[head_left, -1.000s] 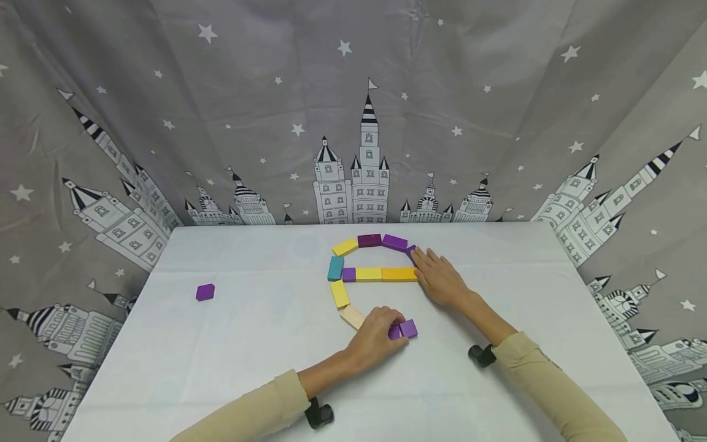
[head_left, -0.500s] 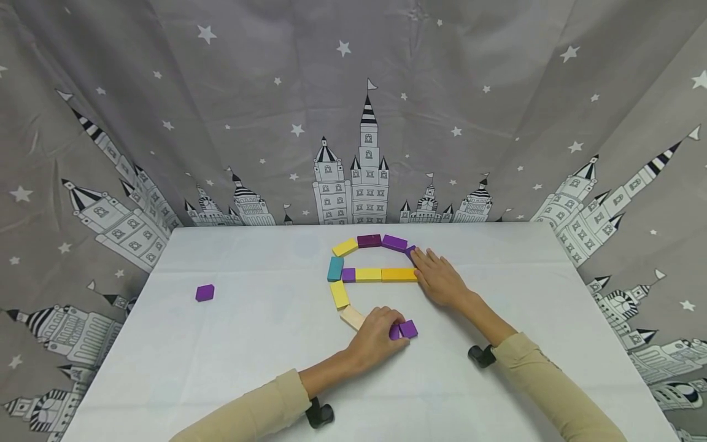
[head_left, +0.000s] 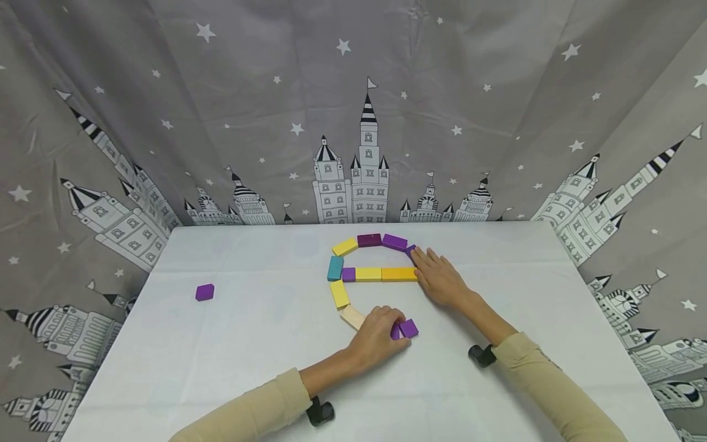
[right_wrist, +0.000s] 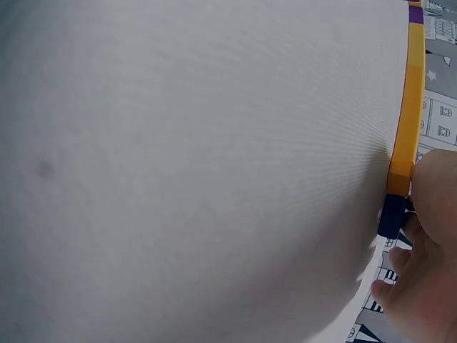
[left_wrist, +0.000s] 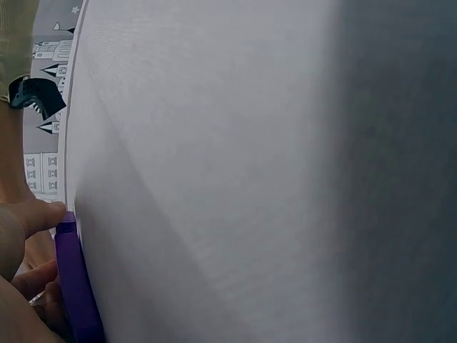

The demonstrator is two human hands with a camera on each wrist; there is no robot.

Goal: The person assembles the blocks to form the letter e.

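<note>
In the head view, blocks lie on the table in a rounded outline like a letter e. My left hand (head_left: pixel 377 339) curls at its lower end and grips a purple block (head_left: pixel 394 332), largely hidden by the fingers. Touching that block is a square purple block (head_left: pixel 409 328); a pale wooden block (head_left: pixel 351 317) runs partly under the hand. My right hand (head_left: pixel 440 277) rests with fairly straight fingers at the right side. Its fingertips cover part of a dark purple block (head_left: pixel 410 250), and its thumb side meets the orange block (head_left: pixel 399 274). A dark blue block (right_wrist: pixel 392 216) shows beside it in the right wrist view.
A lone purple block (head_left: pixel 205 292) lies at the left of the white table (head_left: pixel 265 344). Yellow (head_left: pixel 345 247), maroon (head_left: pixel 369 240) and teal (head_left: pixel 335 268) blocks form the upper and left curve. A grey castle-print curtain (head_left: pixel 248 110) hangs behind the table.
The left hand and the purple blocks at the lower end have shifted very slightly to the right. The right hand has stayed in place.
</note>
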